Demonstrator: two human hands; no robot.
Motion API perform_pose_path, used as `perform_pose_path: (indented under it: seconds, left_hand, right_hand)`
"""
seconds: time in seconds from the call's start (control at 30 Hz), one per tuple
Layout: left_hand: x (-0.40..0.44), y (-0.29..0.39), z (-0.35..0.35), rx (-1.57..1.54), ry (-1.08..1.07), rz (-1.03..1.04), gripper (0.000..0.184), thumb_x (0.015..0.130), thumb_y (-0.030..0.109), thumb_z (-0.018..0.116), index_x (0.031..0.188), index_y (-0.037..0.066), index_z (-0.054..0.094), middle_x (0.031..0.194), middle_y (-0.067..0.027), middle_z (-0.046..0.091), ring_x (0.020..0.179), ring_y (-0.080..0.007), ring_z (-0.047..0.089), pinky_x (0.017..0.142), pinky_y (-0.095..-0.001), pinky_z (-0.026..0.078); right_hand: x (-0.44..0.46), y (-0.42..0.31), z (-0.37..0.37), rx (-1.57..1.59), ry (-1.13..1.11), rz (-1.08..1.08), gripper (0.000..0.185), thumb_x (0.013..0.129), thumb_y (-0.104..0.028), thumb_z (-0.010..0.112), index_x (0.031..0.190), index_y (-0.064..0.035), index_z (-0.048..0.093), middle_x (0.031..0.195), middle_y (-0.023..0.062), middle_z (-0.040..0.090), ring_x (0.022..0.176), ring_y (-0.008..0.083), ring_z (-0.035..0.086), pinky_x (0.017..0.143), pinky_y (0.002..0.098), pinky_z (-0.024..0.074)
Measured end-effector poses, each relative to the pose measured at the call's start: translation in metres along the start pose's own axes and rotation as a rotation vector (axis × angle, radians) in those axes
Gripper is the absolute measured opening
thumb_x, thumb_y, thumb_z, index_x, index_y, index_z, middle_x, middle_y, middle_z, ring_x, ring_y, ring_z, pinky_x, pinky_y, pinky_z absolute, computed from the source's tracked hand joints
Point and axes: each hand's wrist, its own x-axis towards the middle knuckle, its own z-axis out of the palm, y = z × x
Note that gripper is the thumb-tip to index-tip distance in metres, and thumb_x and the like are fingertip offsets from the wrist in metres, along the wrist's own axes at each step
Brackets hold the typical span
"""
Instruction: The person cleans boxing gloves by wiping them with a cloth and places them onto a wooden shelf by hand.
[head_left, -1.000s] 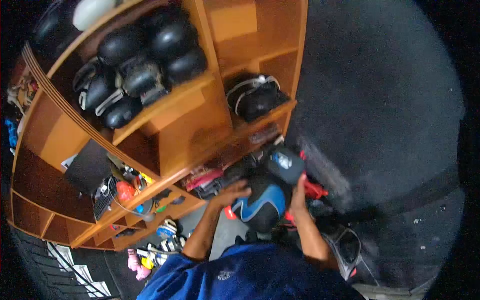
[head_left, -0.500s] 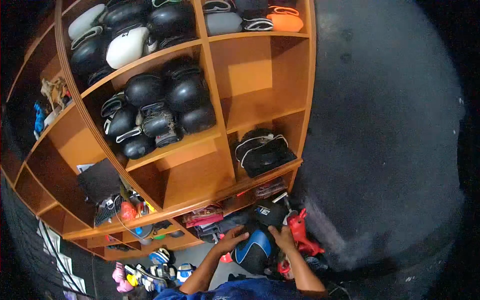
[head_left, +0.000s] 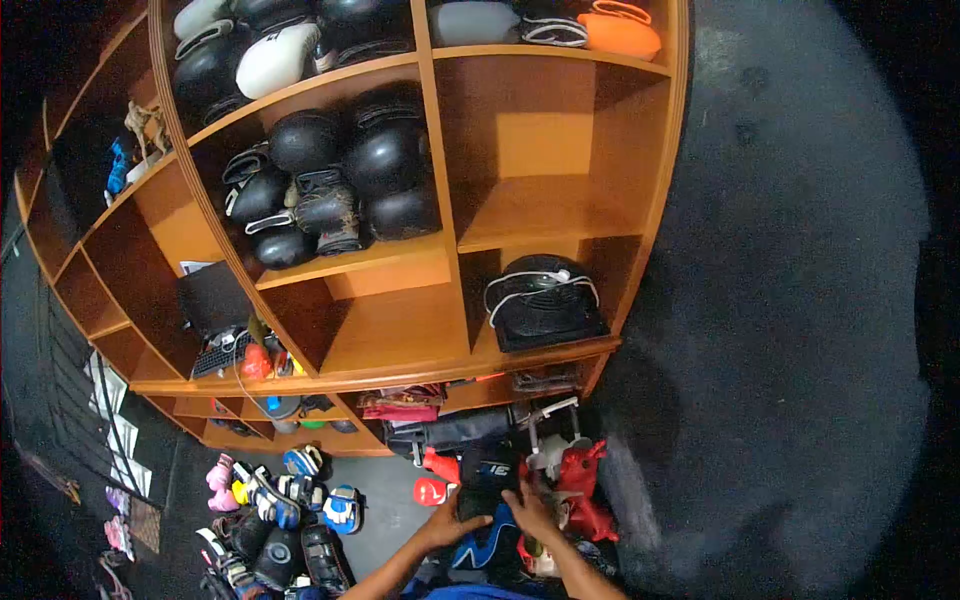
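Observation:
A black item with blue trim (head_left: pixel 478 548) and a white mark on its dark upper part lies low in the centre of the head view, between my hands. My left hand (head_left: pixel 447 522) is on its left side, thumb and fingers apart. On its right side, my right hand (head_left: pixel 530 515) touches the dark upper part, its fingers partly bent around the edge. Red gear (head_left: pixel 588 505) lies just right of my right hand. Red gloves (head_left: pixel 432 488) lie on the floor to the left.
A wooden shelf unit (head_left: pixel 520 358) stands ahead, holding black gloves (head_left: pixel 386 160), an orange glove (head_left: pixel 622 32) and a black fan-like device with a cord (head_left: pixel 548 305). Pads and gloves (head_left: pixel 280 555) are piled on the floor at lower left. A dark wall or mat surface (head_left: pixel 790 330) is at right.
The camera view has shifted, showing more floor and shelving. My hands and the black and blue item appear lower in the view, and the red gloves at left show more.

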Motion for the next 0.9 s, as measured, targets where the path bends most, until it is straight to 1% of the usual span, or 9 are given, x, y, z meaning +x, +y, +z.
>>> perform_pose_path:
  seconds: [0.1,0.13,0.23,0.53,0.57,0.7,0.77,0.8,0.9]
  left_hand:
    - [-0.014,-0.011,0.003,0.415,0.111,0.063,0.088,0.073,0.038,0.073,0.135,-0.001,0.023,0.116,-0.0239,0.054,0.108,-0.0309,0.056,0.088,-0.0379,0.045]
    - [-0.018,-0.008,0.003,0.51,0.164,0.099,0.087,0.074,0.037,0.07,0.135,-0.002,0.021,0.108,-0.0298,0.055,0.099,-0.0423,0.057,0.081,-0.0453,0.047]
    - [-0.039,0.029,0.012,0.68,0.34,-0.104,0.082,0.076,0.032,0.065,0.135,-0.002,0.021,0.103,-0.0324,0.056,0.084,-0.0476,0.058,0.071,-0.0505,0.048]
    - [-0.074,0.048,-0.011,0.881,0.559,-0.009,0.082,0.073,0.026,0.064,0.135,-0.007,0.021,0.081,-0.0297,0.061,0.064,-0.042,0.061,0.055,-0.0494,0.048]
    - [-0.076,0.039,-0.017,0.865,0.594,-0.012,0.081,0.073,0.026,0.064,0.136,-0.006,0.023,0.078,-0.0294,0.061,0.063,-0.042,0.061,0.056,-0.0497,0.048]
    - [-0.093,0.009,-0.048,0.701,0.67,0.046,0.069,0.075,0.027,0.064,0.132,0.002,0.034,0.082,-0.0292,0.061,0.074,-0.0448,0.06,0.065,-0.0525,0.048]
    - [-0.104,0.003,-0.066,0.632,0.679,0.066,0.061,0.075,0.025,0.065,0.127,0.005,0.04,0.086,-0.0284,0.061,0.079,-0.0438,0.06,0.069,-0.0479,0.048]
    - [-0.109,0.003,-0.074,0.515,0.649,-0.005,0.056,0.075,0.025,0.065,0.124,0.004,0.045,0.089,-0.0275,0.062,0.086,-0.0431,0.06,0.074,-0.045,0.048]
    - [-0.122,-0.008,-0.097,0.259,0.575,-0.041,0.052,0.075,0.017,0.066,0.122,0.001,0.049,0.1,-0.018,0.063,0.093,-0.0254,0.061,0.082,-0.034,0.046]
  right_hand:
    - [0.003,-0.04,0.018,-0.106,0.064,-0.139,0.073,0.082,-0.041,0.063,0.135,0.0009,0.035,0.122,0.0292,0.048,0.112,0.042,0.047,0.095,0.0436,0.0387]
    - [0.004,-0.043,0.03,-0.139,-0.003,-0.18,0.069,0.083,-0.041,0.061,0.132,0.0016,0.037,0.123,0.0266,0.046,0.113,0.0407,0.046,0.095,0.0422,0.038]
    - [0.002,-0.08,0.043,-0.111,-0.06,-0.278,0.067,0.081,-0.042,0.061,0.126,0.0033,0.042,0.117,0.0264,0.048,0.108,0.0411,0.047,0.093,0.0432,0.0385]
    - [-0.002,-0.13,0.092,0.005,0.045,-0.418,0.037,0.091,-0.03,0.044,0.104,0.0036,0.054,0.097,0.0275,0.055,0.09,0.0453,0.05,0.079,0.0492,0.0401]
    - [-0.008,-0.143,0.092,-0.068,-0.055,-0.246,0.037,0.092,-0.032,0.044,0.097,0.0023,0.056,0.094,0.0279,0.055,0.086,0.0452,0.051,0.077,0.0494,0.0395]
    - [-0.001,-0.134,0.11,-0.103,-0.171,-0.122,0.057,0.094,-0.045,0.035,0.074,0.0027,0.058,0.07,0.0268,0.057,0.067,0.0441,0.055,0.06,0.0498,0.0399]
    - [-0.002,-0.139,0.109,-0.346,-0.091,-0.491,0.055,0.096,-0.038,0.037,0.064,0.0027,0.057,0.066,0.0242,0.056,0.063,0.0399,0.056,0.059,0.0482,0.0405]
    - [0.001,-0.143,0.111,-0.322,-0.108,-0.441,0.054,0.096,-0.037,0.038,0.063,0.0025,0.055,0.064,0.0239,0.056,0.063,0.0397,0.055,0.058,0.048,0.0399]
    - [0.003,-0.129,0.119,-0.153,-0.131,-0.262,0.054,0.095,-0.036,0.04,0.06,0.0026,0.052,0.062,0.0233,0.054,0.063,0.0399,0.054,0.057,0.0461,0.0395]
